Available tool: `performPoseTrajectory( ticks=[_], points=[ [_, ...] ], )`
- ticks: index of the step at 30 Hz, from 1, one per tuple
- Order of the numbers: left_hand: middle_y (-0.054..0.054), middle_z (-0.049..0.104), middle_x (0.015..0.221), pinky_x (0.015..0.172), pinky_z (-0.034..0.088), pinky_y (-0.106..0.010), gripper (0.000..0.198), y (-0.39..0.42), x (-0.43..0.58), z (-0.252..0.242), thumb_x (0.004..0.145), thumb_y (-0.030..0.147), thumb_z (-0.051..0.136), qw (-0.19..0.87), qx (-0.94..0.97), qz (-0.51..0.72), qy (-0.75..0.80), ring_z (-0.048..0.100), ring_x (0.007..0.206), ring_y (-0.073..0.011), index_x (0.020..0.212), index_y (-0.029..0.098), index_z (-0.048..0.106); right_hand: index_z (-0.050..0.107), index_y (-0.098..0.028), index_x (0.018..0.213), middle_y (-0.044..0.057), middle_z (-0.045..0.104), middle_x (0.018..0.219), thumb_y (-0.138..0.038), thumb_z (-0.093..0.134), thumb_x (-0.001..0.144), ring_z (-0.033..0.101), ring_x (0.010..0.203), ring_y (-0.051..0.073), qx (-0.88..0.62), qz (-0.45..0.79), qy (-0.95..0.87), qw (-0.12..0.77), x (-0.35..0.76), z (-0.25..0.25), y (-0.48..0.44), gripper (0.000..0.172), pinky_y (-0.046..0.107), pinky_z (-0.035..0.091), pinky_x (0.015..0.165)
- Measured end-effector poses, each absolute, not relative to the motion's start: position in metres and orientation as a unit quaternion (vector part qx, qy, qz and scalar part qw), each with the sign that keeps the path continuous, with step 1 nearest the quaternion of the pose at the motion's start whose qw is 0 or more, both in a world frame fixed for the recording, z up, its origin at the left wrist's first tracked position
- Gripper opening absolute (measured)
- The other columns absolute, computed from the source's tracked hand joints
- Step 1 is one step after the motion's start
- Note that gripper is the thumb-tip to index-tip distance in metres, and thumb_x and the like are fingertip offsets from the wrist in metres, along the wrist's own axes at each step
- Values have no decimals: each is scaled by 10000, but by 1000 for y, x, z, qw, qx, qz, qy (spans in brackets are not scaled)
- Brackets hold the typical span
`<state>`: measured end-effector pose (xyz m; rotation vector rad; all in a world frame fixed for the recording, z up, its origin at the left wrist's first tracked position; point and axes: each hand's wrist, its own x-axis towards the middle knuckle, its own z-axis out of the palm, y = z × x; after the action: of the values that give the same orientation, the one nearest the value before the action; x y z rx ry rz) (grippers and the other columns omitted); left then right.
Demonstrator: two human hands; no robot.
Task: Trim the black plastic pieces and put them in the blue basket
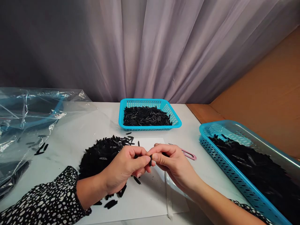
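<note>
In the middle of the head view, my left hand [131,167] and my right hand [174,165] meet at the fingertips. Between them they pinch a small, narrow black piece [150,161], mostly covered by the fingers. A dark bit also shows under my right fingers, too hidden to make out. Beside and behind my left hand lies a heap of similar small black pieces [95,156]. Several loose black pieces [111,204] lie below my left wrist. Under both hands is a white sheet [145,203].
A blue basket [150,127] with black pieces stands at the back. Another, larger blue basket [225,168] of them is at the right. A pink-handled tool [189,155] lies beyond my right hand, a clear strip [168,197] below it. Clear plastic bagging [35,109] covers the left side.
</note>
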<state>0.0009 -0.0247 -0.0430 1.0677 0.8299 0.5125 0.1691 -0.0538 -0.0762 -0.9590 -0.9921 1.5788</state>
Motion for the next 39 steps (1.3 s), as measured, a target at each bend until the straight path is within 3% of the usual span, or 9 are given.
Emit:
performPoseTrajectory(
  ticks=[5,9,13,20,24,28,31,34,39],
  points=[
    [-3,598,624,485,230,-235,219,-23,0,-46,714,344,674,739,509,220,383,358,474,-51,672,136,622,817,-216,800,2,669,631,-289,786,789,558,593,124,-379,640,-453,492,172,-71,-52,80,268,360,569],
    [4,600,625,481,234,-233,188,-21,-2,-49,727,315,672,728,529,208,382,355,488,-58,674,141,624,818,-218,810,10,688,636,-264,771,794,581,617,139,-395,627,-465,485,174,-72,-51,67,279,394,603],
    [16,589,618,486,228,-236,144,-21,-3,-52,696,274,687,713,539,209,396,350,495,-62,679,144,626,811,-213,783,10,683,630,-266,773,791,532,569,119,-392,631,-461,486,173,-72,-50,66,273,365,569],
    [19,569,629,523,241,-243,106,-24,-1,-49,703,248,635,697,558,216,395,365,540,-77,690,144,635,780,-184,744,4,627,606,-363,816,729,531,537,110,-384,681,-402,476,172,-73,-49,183,265,206,510],
    [14,599,693,526,240,-245,73,-22,0,-48,694,189,569,730,513,236,384,390,547,-72,739,154,614,764,-164,732,10,628,592,-370,822,717,359,475,63,-391,674,-395,487,172,-73,-49,215,259,136,483],
    [19,592,693,526,224,-249,198,-20,2,-49,700,141,500,746,475,265,385,364,547,-70,848,153,631,711,-164,764,-19,595,615,-381,817,730,220,459,39,-384,674,-372,510,172,-70,-49,245,233,100,453],
    [-48,680,895,520,224,-252,292,-19,3,-52,729,123,504,731,465,292,405,410,564,-67,988,146,637,592,-186,701,-69,488,547,-430,759,772,167,442,45,-361,692,-310,542,170,-70,-48,304,211,92,423],
    [-112,674,1140,529,255,-254,402,-18,3,-54,774,118,523,709,478,328,401,492,623,-79,1166,167,601,455,-196,618,-84,422,512,-521,682,822,130,422,44,-379,694,-295,536,168,-72,-47,446,209,79,401],
    [-124,578,1375,592,346,-270,452,-21,-3,-58,913,202,508,664,552,345,368,558,695,-99,1360,265,513,592,-194,796,-98,384,507,-600,671,824,159,449,71,-457,619,-409,491,162,-79,-49,415,232,112,429]
  ],
)
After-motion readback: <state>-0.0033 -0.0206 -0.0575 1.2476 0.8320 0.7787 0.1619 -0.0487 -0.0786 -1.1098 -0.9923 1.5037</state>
